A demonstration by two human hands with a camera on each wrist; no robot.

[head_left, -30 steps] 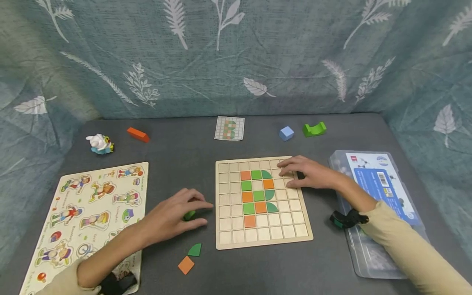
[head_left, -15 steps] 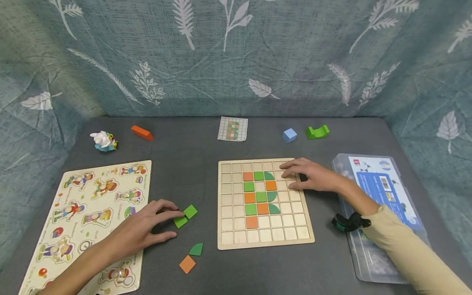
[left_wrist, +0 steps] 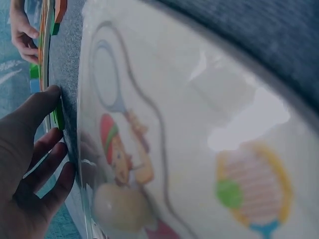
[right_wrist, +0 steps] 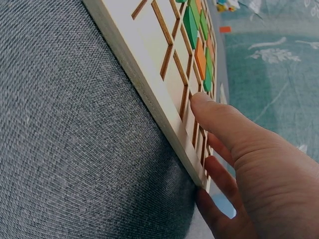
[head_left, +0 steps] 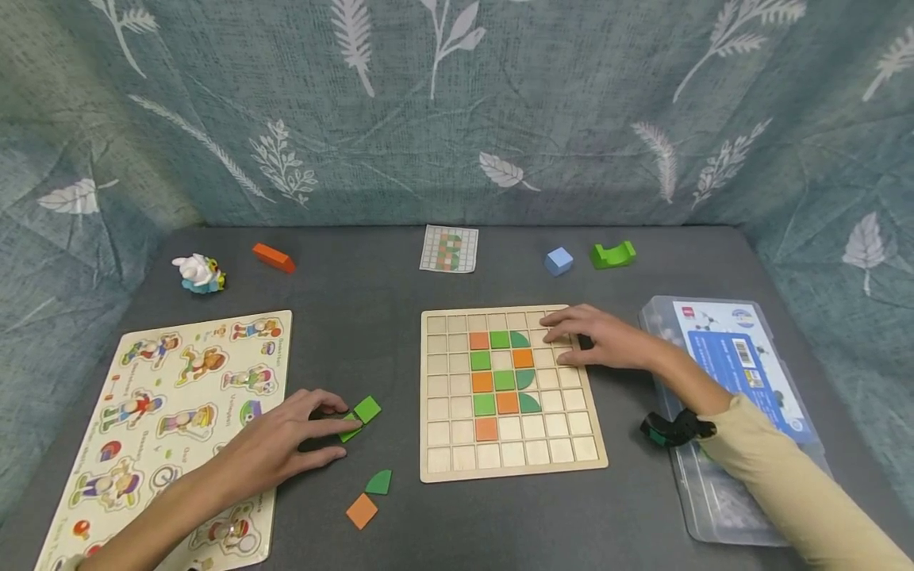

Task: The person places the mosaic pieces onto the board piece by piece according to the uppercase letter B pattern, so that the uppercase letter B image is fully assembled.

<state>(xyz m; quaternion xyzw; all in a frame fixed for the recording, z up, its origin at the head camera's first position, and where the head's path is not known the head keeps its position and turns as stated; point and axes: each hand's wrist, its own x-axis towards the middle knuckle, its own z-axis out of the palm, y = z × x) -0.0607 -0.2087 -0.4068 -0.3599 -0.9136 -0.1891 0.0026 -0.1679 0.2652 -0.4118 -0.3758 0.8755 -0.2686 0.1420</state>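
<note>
My left hand [head_left: 282,440] is low over the table, its fingers reaching onto a green square tile [head_left: 350,435] that they partly cover. A gap shows between thumb and index finger. Touching that tile's corner is a second green square tile [head_left: 367,409]. Nearer me lie a dark green quarter-round tile [head_left: 379,482] and an orange square tile [head_left: 362,511]. My right hand [head_left: 603,341] rests at the right edge of the wooden grid board [head_left: 443,460], fingertips and thumb over its cells. Orange, green and quarter-round tiles sit in the board's middle columns.
A picture puzzle board [head_left: 274,468] lies under my left forearm. A clear plastic case [head_left: 728,507] is beneath the right one. Along the back stand a rabbit figure [head_left: 200,274], an orange block [head_left: 274,258], a pattern card [head_left: 449,249], a blue cube [head_left: 558,261] and a green arch block [head_left: 613,254].
My left hand has drawn back to the left, uncovering the two green square tiles, then edged slightly right over the nearer one. The right hand has stayed on the board's edge.
</note>
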